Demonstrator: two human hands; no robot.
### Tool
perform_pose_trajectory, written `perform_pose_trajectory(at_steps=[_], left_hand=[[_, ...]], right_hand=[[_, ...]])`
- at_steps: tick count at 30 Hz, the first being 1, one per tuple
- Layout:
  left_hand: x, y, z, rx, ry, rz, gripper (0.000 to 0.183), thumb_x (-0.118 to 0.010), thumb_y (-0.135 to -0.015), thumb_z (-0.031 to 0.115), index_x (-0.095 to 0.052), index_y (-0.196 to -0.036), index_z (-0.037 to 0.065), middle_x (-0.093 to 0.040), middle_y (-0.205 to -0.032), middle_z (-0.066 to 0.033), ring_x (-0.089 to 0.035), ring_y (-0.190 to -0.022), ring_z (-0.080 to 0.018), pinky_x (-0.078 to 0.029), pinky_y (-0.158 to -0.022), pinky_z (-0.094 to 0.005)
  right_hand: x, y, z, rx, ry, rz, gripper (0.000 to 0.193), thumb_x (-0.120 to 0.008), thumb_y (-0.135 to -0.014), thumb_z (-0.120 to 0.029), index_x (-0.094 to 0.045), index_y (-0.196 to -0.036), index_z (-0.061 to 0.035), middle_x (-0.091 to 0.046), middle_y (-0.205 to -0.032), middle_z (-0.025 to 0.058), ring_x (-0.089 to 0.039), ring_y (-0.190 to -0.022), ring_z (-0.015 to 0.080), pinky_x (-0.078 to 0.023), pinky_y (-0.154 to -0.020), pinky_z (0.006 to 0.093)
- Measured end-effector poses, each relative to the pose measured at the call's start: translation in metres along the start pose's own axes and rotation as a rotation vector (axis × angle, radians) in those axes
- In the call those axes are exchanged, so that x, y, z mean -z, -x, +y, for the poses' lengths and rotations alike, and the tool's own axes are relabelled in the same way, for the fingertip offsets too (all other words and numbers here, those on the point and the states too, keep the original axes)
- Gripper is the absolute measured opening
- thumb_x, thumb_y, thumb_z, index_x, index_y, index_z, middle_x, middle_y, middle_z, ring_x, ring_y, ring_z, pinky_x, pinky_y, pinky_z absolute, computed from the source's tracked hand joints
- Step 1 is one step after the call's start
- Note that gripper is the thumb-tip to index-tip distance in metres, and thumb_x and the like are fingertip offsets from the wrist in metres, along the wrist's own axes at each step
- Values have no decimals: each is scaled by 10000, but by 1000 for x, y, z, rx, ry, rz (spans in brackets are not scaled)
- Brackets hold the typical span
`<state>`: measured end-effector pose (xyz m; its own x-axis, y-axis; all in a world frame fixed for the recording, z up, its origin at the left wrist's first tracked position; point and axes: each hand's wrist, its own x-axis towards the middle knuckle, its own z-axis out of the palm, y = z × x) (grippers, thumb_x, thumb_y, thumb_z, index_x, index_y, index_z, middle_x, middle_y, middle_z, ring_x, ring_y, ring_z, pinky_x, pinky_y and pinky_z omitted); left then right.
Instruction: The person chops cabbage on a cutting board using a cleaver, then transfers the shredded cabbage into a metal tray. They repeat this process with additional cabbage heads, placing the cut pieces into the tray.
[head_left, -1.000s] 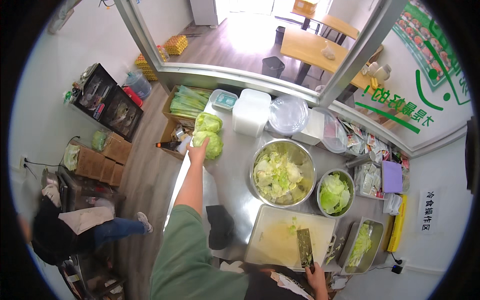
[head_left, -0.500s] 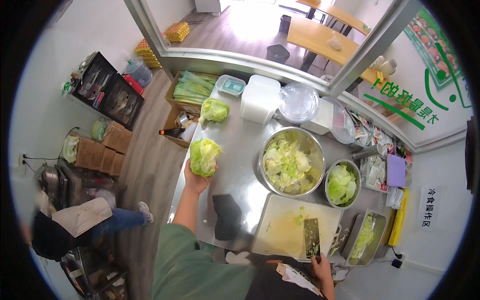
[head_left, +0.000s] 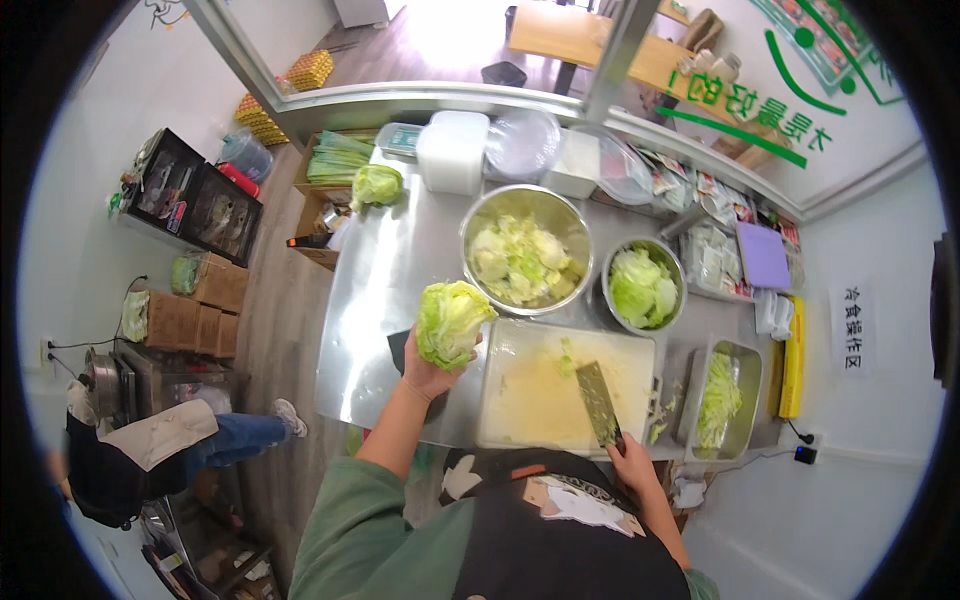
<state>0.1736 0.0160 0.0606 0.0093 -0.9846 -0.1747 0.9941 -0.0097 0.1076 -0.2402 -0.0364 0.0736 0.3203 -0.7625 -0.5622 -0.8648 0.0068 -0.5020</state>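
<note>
My left hand (head_left: pixel 432 374) grips a head of lettuce (head_left: pixel 452 324) from below, in the air just left of the cutting board's far corner. My right hand (head_left: pixel 630 466) is wrapped round the handle of a cleaver (head_left: pixel 599 402), whose broad blade lies over the cutting board (head_left: pixel 520 400); bits of green cling to the blade. A few lettuce scraps (head_left: pixel 567 357) rest on the board. Beyond it stands a large steel bowl (head_left: pixel 582 285) with torn lettuce leaves (head_left: pixel 520 258). To its right, a smaller steel bowl (head_left: pixel 676 310) holds greener leaves.
Another lettuce (head_left: pixel 377 186) sits at the table's far left. A steel pan (head_left: pixel 750 400) of shredded lettuce stands right of the board. White containers (head_left: pixel 453 152) and clear lids (head_left: pixel 522 143) line the back by the window. Another person (head_left: pixel 170 440) stands across the aisle on the left.
My left hand has brought the lettuce head rightward and nearer, from the table's left side to beside the board. The cleaver has tilted, its tip now pointing up-left. The whole view has shifted.
</note>
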Motion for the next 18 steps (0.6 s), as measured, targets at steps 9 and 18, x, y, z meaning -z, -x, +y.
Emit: perform_pose_trajectory(at_steps=[9,18], left_hand=[[22,-9,-142,656,-161,331,662,-371,-882,626,-501,-1257,98,-638,-1050,-144,-676,-803,-285,-588,-632,-337],[43,-20,-168,937,-480,542,910,-230,-803,784,-425,-1340,75,-590,-1108,-214,-640,-908,-360,-577,-678,-378]], right_hand=[[12,2,-3,183,-130,4,258,-584,-868,-223,-478,-884,11,-572,-676,209,-560,-654,413,-433,-585,433],[13,5,9,151,-149,-24,218,-560,-869,-196,-477,-932,-3,-589,-741,234,-561,-736,441,-425,-620,477]])
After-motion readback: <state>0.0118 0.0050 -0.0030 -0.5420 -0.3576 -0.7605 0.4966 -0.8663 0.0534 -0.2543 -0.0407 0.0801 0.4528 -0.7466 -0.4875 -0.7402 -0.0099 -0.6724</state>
